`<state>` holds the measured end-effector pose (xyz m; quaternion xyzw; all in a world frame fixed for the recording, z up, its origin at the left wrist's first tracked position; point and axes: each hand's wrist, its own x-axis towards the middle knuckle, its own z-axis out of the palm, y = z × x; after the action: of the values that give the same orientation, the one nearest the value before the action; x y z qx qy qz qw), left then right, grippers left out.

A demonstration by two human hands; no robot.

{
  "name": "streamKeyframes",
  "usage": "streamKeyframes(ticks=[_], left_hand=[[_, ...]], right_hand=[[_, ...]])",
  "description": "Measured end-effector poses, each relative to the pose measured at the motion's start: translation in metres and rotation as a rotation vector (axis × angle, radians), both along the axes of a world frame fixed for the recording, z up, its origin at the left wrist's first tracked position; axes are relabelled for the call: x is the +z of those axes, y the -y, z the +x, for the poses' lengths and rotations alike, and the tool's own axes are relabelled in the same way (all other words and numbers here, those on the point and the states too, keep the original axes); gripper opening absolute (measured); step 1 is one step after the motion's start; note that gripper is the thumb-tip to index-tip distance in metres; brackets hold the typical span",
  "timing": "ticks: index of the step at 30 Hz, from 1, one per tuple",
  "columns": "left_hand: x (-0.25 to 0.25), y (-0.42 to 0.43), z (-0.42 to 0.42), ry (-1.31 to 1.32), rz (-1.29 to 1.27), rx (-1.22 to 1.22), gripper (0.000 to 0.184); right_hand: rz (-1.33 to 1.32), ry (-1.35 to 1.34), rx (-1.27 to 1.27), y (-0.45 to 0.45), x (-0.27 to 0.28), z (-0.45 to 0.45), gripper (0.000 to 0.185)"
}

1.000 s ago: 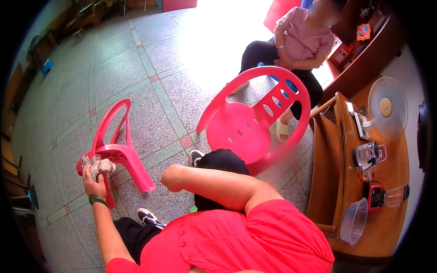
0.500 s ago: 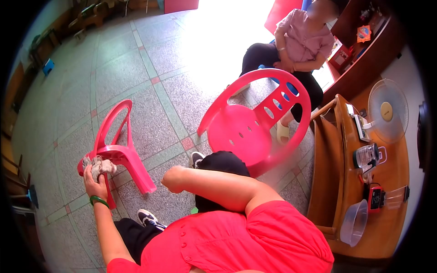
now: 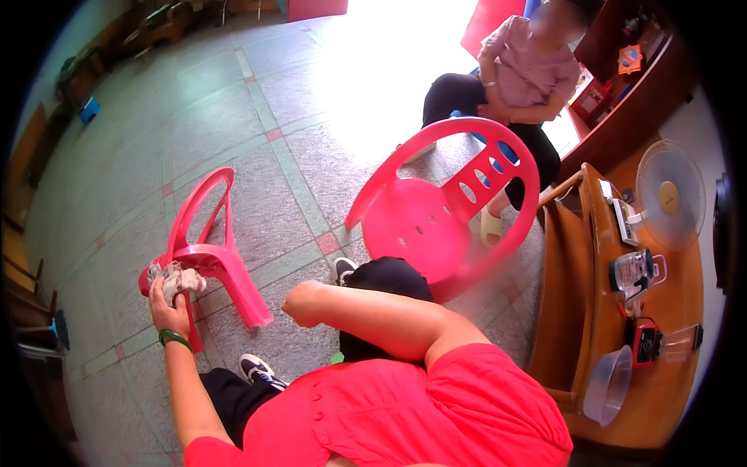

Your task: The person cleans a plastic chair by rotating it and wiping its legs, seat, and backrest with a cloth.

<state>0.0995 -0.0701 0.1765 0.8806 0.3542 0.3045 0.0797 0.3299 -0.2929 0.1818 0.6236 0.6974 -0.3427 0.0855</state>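
My left hand (image 3: 173,313) is closed on a crumpled, greyish-white cloth (image 3: 185,282), pressing it against a pink plastic chair (image 3: 204,253) on the left. That chair shows an arched loop on top and legs reaching the floor. A green bangle circles my left wrist. My right arm bends across my body, and my right hand (image 3: 302,303) hangs near my knee with its fingers hidden. Ahead and to the right stands a larger pink plastic chair (image 3: 412,222), with a round rim, a slotted back and holes in the seat.
A person (image 3: 529,70) sits behind the larger chair, arms folded. At right, a wooden table (image 3: 677,311) carries a fan (image 3: 669,194), a glass jug (image 3: 632,271), a red device (image 3: 644,342) and a clear plastic tub (image 3: 608,387). Speckled tiles (image 3: 210,117) cover the floor.
The whole view has shifted slightly to the right. My left hand stays on the cloth at the left chair, and my right arm keeps nearly the same pose.
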Motion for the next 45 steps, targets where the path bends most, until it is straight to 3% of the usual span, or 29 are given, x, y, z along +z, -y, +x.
streamKeyframes(ticks=[45], left_hand=[[0.001,0.002,0.001,0.044,-0.05,-0.001,0.053]], right_hand=[[-0.061,0.005,-0.011,-0.001,0.007,0.0,0.026]])
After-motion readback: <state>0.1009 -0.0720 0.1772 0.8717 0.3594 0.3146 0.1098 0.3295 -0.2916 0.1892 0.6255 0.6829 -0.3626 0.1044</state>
